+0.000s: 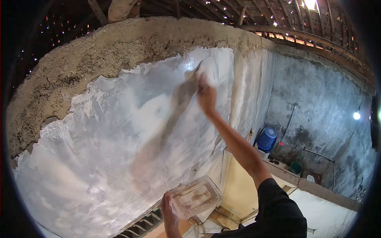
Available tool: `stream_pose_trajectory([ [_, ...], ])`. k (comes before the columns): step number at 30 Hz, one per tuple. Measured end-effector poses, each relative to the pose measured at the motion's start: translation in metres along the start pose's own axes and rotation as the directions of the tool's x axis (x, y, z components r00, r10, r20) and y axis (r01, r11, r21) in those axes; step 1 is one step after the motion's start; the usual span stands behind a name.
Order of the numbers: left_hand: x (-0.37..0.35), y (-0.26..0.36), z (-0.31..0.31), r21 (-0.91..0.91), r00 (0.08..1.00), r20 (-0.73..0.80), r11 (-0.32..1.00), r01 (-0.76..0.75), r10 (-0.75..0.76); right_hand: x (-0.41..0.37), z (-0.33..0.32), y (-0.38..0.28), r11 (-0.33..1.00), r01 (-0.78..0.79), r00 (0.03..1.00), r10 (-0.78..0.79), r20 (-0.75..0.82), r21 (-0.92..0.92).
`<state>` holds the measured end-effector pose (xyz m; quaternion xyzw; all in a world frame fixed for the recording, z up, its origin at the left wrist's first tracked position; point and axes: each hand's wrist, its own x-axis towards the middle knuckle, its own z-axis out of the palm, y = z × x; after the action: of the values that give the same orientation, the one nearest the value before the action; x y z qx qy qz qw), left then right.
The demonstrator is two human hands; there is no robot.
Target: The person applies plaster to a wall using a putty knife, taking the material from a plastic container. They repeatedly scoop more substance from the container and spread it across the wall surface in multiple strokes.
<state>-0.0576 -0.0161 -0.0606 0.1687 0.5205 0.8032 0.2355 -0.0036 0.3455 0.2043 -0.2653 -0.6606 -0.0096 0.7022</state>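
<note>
My right hand (205, 93) is raised against the wall's upper part, its fingers closed round what looks like a putty knife (210, 76). The blade is smeared by motion, and I cannot make out its edge. Low in the view, my left hand (170, 212) grips one side of a clear plastic container (216, 194). Whitish-beige paste coats its inside and rim. The wall (119, 131) in front of me bears an uneven grey-white skim coat, shiny in places. My right arm's shadow falls across it.
Rough bare plaster (83, 67) runs along the wall's top, under a wooden roof (262, 12). Below right are a blue bucket (266, 139), a green pail (295, 167) and a ledge (329, 194). A lit bulb (356, 116) hangs at the far right.
</note>
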Motion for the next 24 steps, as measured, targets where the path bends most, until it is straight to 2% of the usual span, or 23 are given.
stream_pose_trajectory([
  [1,0.005,0.013,0.007,-0.021,0.996,0.055,0.998,0.066,-0.065,-0.024,0.002,-0.020,0.993,0.116,0.993,-0.117,0.033,0.019],
  [2,0.010,0.024,0.014,-0.035,0.985,0.115,0.990,0.135,-0.130,-0.051,0.001,-0.029,0.994,0.083,0.977,-0.094,0.190,0.069],
  [3,0.013,0.032,0.021,-0.032,0.984,0.118,0.990,0.138,-0.133,-0.072,-0.015,-0.051,0.979,0.132,0.959,-0.166,0.232,0.156],
  [4,0.016,0.038,0.028,-0.070,0.981,0.134,0.986,0.150,-0.139,-0.088,-0.033,-0.065,0.945,0.124,0.911,-0.229,0.342,0.302],
  [5,0.020,0.042,0.033,-0.107,0.978,0.152,0.981,0.162,-0.145,-0.108,-0.031,-0.060,0.879,0.379,0.857,-0.451,0.250,0.288],
  [6,0.026,0.042,0.034,-0.067,0.976,0.204,0.993,0.096,-0.081,-0.108,-0.054,-0.079,0.859,0.348,0.875,-0.442,0.199,0.377],
  [7,0.024,0.055,0.043,-0.061,0.973,0.216,0.994,0.096,-0.081,-0.102,-0.062,-0.074,0.863,0.348,0.879,-0.436,0.193,0.367],
  [9,0.014,0.076,0.061,-0.054,0.956,0.275,0.991,0.120,-0.101,-0.082,-0.080,-0.054,0.860,0.291,0.865,-0.424,0.269,0.419],
  [10,0.014,0.072,0.065,-0.054,0.954,0.281,0.991,0.121,-0.101,-0.062,-0.082,-0.037,0.960,0.051,0.869,-0.179,0.461,0.277],
  [11,0.014,0.066,0.067,-0.047,0.979,0.184,0.994,0.096,-0.086,-0.040,-0.069,-0.010,0.949,0.144,0.961,-0.202,0.187,0.281],
  [12,0.015,0.062,0.067,-0.039,0.994,0.083,0.997,0.071,-0.068,-0.006,-0.073,-0.001,0.954,0.010,0.992,-0.046,0.114,0.300],
  [13,0.014,0.060,0.067,-0.042,0.994,0.084,0.997,0.067,-0.064,0.028,-0.060,0.026,0.961,0.191,0.974,-0.160,-0.164,0.198],
  [14,0.014,0.058,0.064,-0.054,0.995,0.069,0.996,0.074,-0.070,0.055,-0.062,0.045,0.976,-0.091,0.993,0.105,-0.061,0.197],
  [15,0.014,0.057,0.062,-0.069,0.996,0.054,0.994,0.079,-0.076,0.078,-0.052,0.061,0.929,-0.002,0.952,0.115,-0.283,0.370],
  [16,0.014,0.057,0.059,-0.072,0.996,0.051,0.995,0.073,-0.069,0.097,-0.048,0.087,0.951,-0.198,0.948,0.248,-0.199,0.238],
  [17,0.013,0.058,0.055,-0.045,0.995,0.079,0.997,0.059,-0.056,0.111,-0.022,0.136,0.911,-0.143,0.945,0.242,-0.220,0.387],
  [19,0.011,0.055,0.048,-0.020,0.995,0.097,0.999,0.039,-0.037,0.113,-0.011,0.129,0.794,-0.281,0.937,0.349,-0.024,0.539],
  [20,0.009,0.051,0.046,-0.014,0.999,0.005,0.999,0.041,-0.041,0.098,0.002,0.122,0.934,-0.184,0.966,0.229,-0.117,0.306],
  [21,0.008,0.048,0.046,-0.008,0.995,-0.087,0.999,0.047,-0.048,0.072,0.007,0.093,0.996,-0.079,0.981,0.085,-0.174,0.042],
  [23,0.007,0.054,0.047,-0.004,0.994,-0.082,0.997,0.073,-0.073,0.024,0.013,0.053,0.994,0.100,0.979,-0.106,-0.176,-0.045],
  [24,0.006,0.057,0.049,0.003,0.993,-0.069,0.995,0.098,-0.098,-0.005,0.001,0.034,0.999,0.049,0.999,-0.049,-0.007,0.020],
])
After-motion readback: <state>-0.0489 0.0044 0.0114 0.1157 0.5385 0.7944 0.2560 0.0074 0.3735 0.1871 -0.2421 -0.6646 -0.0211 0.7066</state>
